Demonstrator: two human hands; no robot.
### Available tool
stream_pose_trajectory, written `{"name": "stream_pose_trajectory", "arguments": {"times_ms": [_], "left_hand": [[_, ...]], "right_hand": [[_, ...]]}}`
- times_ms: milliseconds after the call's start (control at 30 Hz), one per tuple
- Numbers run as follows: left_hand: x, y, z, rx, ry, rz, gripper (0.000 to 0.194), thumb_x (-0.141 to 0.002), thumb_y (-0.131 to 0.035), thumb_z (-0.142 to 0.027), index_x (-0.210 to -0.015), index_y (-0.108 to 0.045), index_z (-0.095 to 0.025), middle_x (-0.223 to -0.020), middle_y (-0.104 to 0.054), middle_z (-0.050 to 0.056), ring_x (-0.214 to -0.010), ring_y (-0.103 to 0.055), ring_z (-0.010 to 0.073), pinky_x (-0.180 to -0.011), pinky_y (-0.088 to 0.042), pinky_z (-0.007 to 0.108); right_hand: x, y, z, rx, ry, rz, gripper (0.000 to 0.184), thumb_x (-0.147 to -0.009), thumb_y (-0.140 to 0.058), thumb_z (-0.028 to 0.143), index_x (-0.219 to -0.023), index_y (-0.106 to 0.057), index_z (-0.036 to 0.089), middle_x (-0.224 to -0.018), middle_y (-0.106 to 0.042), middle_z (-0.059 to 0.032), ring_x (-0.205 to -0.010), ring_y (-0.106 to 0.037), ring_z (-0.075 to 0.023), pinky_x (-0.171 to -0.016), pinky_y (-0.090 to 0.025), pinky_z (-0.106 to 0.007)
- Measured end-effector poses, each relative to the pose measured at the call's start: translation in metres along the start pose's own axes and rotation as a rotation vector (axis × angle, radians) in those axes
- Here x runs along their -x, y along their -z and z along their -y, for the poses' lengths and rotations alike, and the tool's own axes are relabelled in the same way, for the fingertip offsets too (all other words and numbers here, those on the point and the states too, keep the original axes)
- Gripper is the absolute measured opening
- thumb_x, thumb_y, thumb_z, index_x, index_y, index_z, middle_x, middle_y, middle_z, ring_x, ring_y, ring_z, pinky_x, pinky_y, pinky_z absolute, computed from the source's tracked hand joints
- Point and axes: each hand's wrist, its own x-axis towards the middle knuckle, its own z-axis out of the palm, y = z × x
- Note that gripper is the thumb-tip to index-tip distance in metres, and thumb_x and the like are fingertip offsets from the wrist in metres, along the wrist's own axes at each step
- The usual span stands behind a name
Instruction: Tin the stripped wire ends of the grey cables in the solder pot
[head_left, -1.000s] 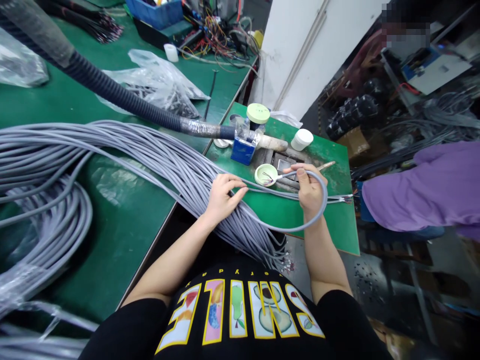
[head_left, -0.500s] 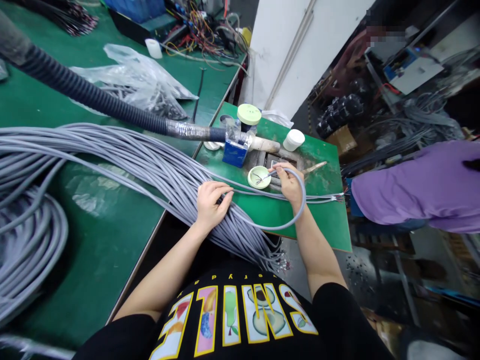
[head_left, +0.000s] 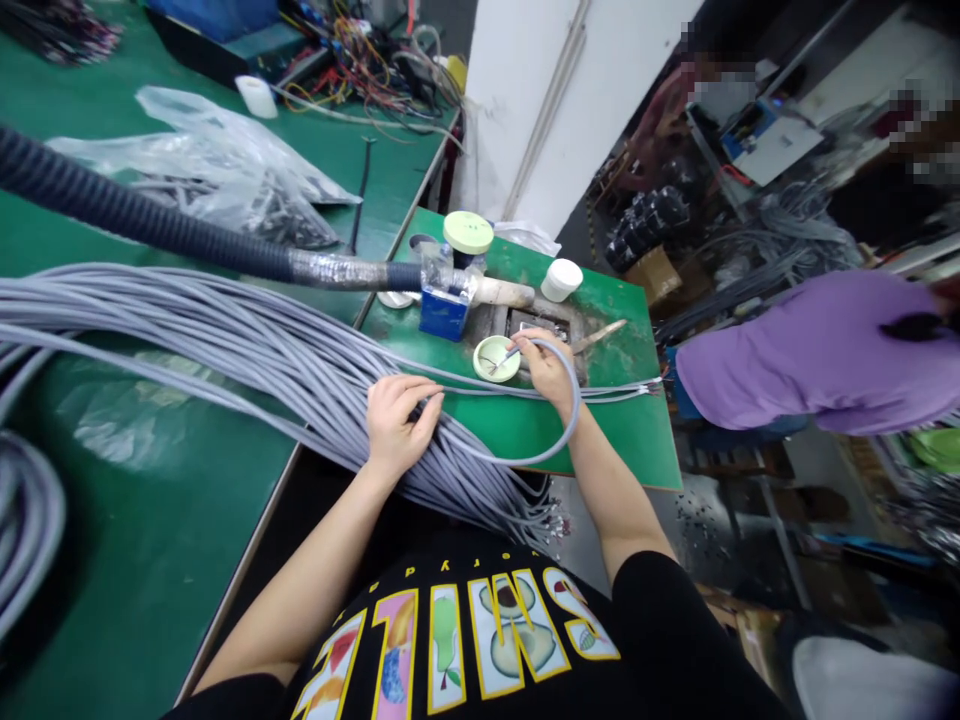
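My right hand (head_left: 547, 362) pinches a grey cable (head_left: 564, 440) near its end, and the cable loops round below the wrist. Its thin stripped wires point down into a small pale green dish (head_left: 512, 374); whether they touch the bottom I cannot tell. My left hand (head_left: 401, 420) lies across a thick bundle of grey cables (head_left: 300, 370), fingers stretched out and thumb apart. A few cables (head_left: 607, 393) from the bundle run over the green board, their bared ends near its right edge. The bundle's other ends (head_left: 551, 520) hang off beside my body.
A ribbed hose (head_left: 225, 240) crosses from the left to a nozzle above a blue box (head_left: 444, 312). Behind the dish are a dirty metal pot (head_left: 540, 322), a white tub (head_left: 562, 279) and a green-lidded can (head_left: 469, 232). A person in purple (head_left: 802, 350) is at the right.
My view has turned, so the scene sits further left. The wire ends in my right hand are a little lower in the dish. My left hand stays on the bundle.
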Motion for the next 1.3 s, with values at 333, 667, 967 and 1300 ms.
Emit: {"name": "stream_pose_trajectory", "arguments": {"times_ms": [333,667,967,1300], "left_hand": [[0.0,-0.001,0.005,0.023,-0.079,-0.019,0.009,-0.077,-0.067,-0.015,-0.085,-0.067,-0.018,-0.084,-0.07,0.006,-0.082,-0.063,0.0194,-0.082,-0.044,0.036],[0.0,-0.002,0.004,0.022,-0.081,-0.018,0.01,-0.077,-0.067,-0.015,-0.085,-0.067,-0.018,-0.084,-0.07,0.006,-0.082,-0.063,0.0195,-0.082,-0.044,0.036],[0.001,-0.001,0.002,-0.018,0.013,0.011,0.005,-0.08,-0.063,-0.023,-0.082,-0.067,-0.02,-0.083,-0.07,0.004,-0.083,-0.062,0.0184,-0.083,-0.043,0.036],[0.001,-0.001,0.002,0.004,-0.01,-0.016,0.005,-0.08,-0.064,-0.021,-0.084,-0.067,-0.021,-0.084,-0.07,0.004,-0.084,-0.062,0.0185,-0.082,-0.043,0.036]], "right_hand": [[-0.011,-0.001,0.005,0.064,-0.106,0.056,0.021,-0.09,-0.05,0.028,-0.078,-0.065,0.02,-0.078,-0.069,0.0005,-0.079,-0.063,-0.0151,-0.079,-0.045,-0.025],[-0.016,0.016,0.014,-0.043,-0.125,-0.061,0.021,-0.09,-0.049,0.033,-0.083,-0.062,0.019,-0.078,-0.071,-0.0009,-0.078,-0.066,-0.0147,-0.077,-0.049,-0.026],[-0.031,0.048,-0.027,0.041,-0.092,-0.287,0.023,-0.091,-0.048,0.036,-0.083,-0.062,0.019,-0.074,-0.069,-0.0014,-0.072,-0.067,-0.0162,-0.072,-0.051,-0.029],[-0.04,0.045,-0.076,0.157,-0.137,-0.299,0.023,-0.09,-0.046,0.035,-0.079,-0.06,0.02,-0.072,-0.069,-0.0013,-0.071,-0.066,-0.0167,-0.073,-0.051,-0.03]]}}
